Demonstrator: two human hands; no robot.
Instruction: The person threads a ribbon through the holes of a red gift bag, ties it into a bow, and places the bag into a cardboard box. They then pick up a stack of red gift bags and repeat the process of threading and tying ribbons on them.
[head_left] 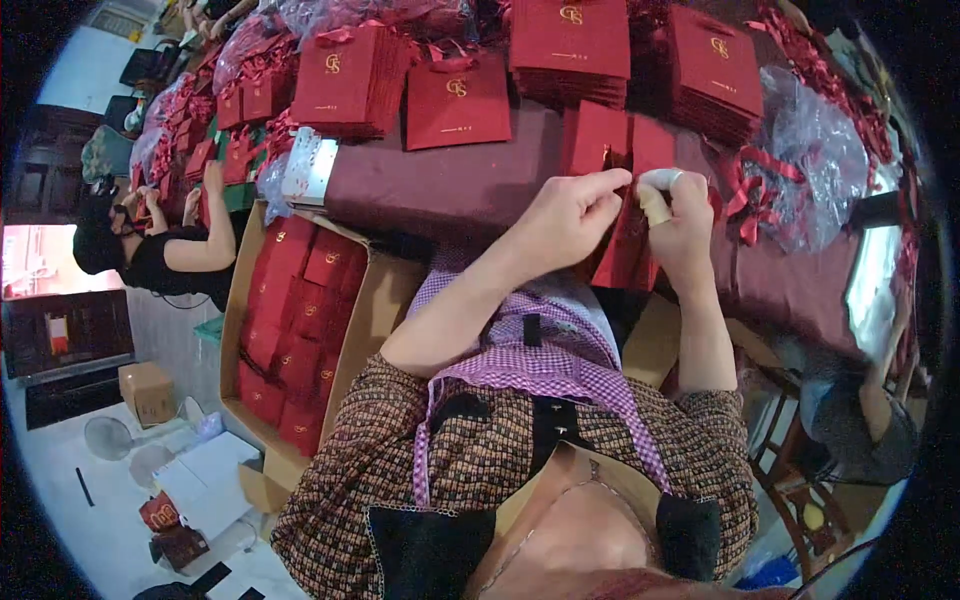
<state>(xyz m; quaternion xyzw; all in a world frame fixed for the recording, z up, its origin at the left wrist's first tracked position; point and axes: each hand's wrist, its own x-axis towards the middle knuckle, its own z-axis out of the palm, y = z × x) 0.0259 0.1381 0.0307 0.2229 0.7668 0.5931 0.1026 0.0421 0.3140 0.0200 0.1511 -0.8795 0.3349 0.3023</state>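
A red paper gift bag (610, 265) lies across the table edge in front of me, its two sides spread apart. At its middle, my left hand (578, 215) is closed in a pinch, thumb and forefinger together on the bag. My right hand (682, 222), with pale tape wrapped round some fingers, is closed on the bag just beside it. The fingertips nearly meet; any small piece between them is too small to make out. A loose red ribbon (752, 195) lies to the right of my right hand.
Stacks of red gift bags (345, 85) line the far side of the maroon-covered table (440, 185). Clear plastic wrap (815, 160) lies at right. An open carton (370, 300) of red bags stands at my left. A co-worker (190, 245) sits far left; another person (850, 420) is at right.
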